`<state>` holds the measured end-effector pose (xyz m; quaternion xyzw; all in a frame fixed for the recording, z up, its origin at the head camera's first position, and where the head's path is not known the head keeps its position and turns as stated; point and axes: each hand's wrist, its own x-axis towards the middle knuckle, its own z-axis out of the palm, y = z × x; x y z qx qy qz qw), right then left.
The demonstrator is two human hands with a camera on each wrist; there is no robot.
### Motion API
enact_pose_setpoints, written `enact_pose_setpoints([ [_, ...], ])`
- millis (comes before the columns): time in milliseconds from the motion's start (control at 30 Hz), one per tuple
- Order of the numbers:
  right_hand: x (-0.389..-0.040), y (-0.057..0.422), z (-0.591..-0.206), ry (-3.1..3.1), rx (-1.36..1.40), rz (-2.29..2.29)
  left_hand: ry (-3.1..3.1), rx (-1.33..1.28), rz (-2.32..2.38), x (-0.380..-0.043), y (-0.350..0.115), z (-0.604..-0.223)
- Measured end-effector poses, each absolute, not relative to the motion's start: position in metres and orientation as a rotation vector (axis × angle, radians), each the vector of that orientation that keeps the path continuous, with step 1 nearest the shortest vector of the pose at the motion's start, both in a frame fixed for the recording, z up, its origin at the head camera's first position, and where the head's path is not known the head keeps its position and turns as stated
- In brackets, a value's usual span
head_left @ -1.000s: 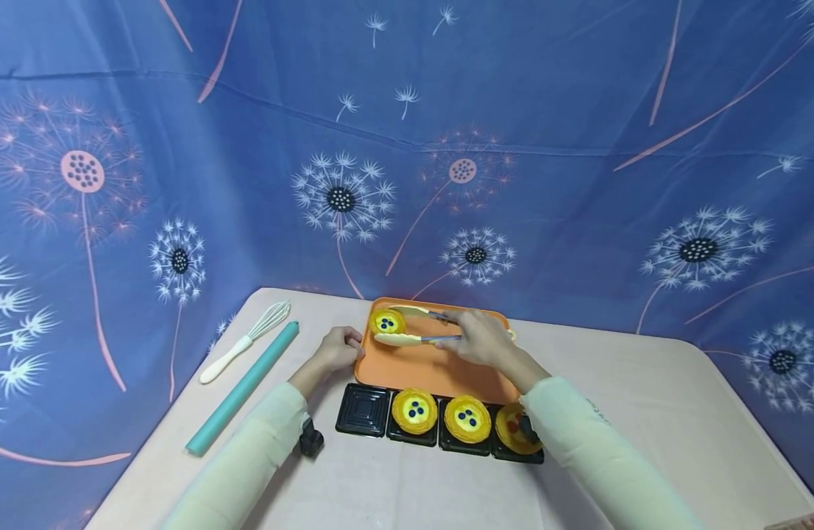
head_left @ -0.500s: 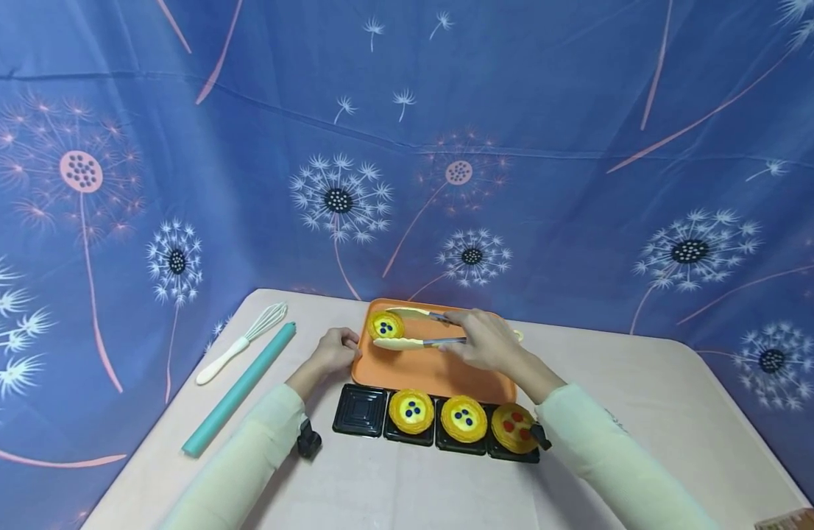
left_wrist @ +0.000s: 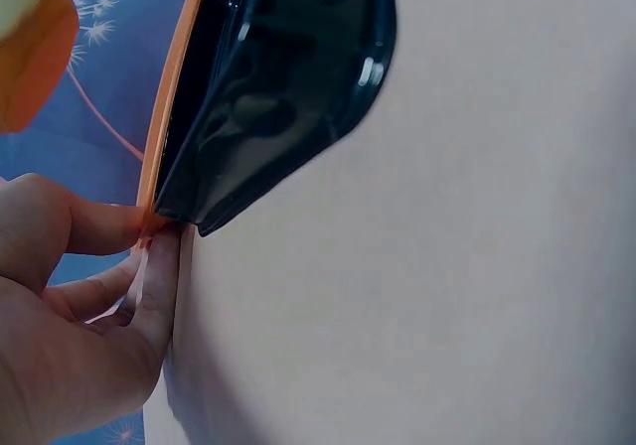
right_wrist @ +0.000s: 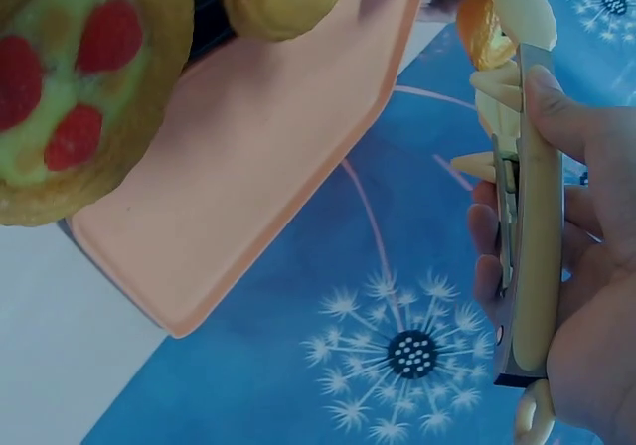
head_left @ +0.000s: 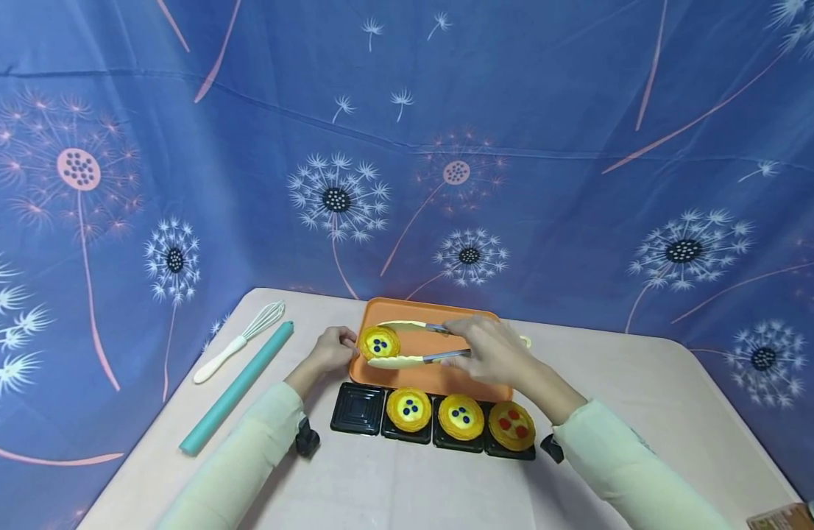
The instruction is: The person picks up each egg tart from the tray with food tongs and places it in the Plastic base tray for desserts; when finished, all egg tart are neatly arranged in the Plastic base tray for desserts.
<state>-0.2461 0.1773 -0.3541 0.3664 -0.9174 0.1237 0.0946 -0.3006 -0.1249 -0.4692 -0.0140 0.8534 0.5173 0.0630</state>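
My right hand (head_left: pixel 496 347) grips a pair of tongs (head_left: pixel 447 356) with cream tips. Between those tips sits a tart (head_left: pixel 379 344) with blue berries, over the left part of an orange tray (head_left: pixel 440 375). The right wrist view has this tart (right_wrist: pixel 484 26) raised off the tray, pinched by the tongs (right_wrist: pixel 537 217). My left hand (head_left: pixel 334 349) is at the tray's left edge; up close, the thumb and fingers of that hand (left_wrist: pixel 79 306) pinch the orange rim (left_wrist: pixel 164 107).
In front stand black square trays in a row: the leftmost (head_left: pixel 357 409) shows its bare base, then two blue-berry tarts (head_left: pixel 409 410) (head_left: pixel 461 417) and one red-topped tart (head_left: pixel 511 426). At left lie a whisk (head_left: pixel 238 344) and a teal roller (head_left: pixel 238 390). A jar (head_left: pixel 787 517) sits lower right.
The tongs have closed in on the tart and lifted it, bringing it slightly nearer to me from the tray's back left corner. My left hand stays at the tray edge.
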Motion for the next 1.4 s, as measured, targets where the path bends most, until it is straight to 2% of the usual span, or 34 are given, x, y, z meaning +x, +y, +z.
enact_pose_setpoints([
  [433,-0.223,0.170,-0.352,-2.728,1.196,0.322,2.602,-0.018,1.577,-0.299,-0.125,-0.471],
  [1400,-0.214,0.141,-0.355,-2.808,1.305,0.113,2.536,-0.048,1.590,-0.299,-0.125,-0.471],
])
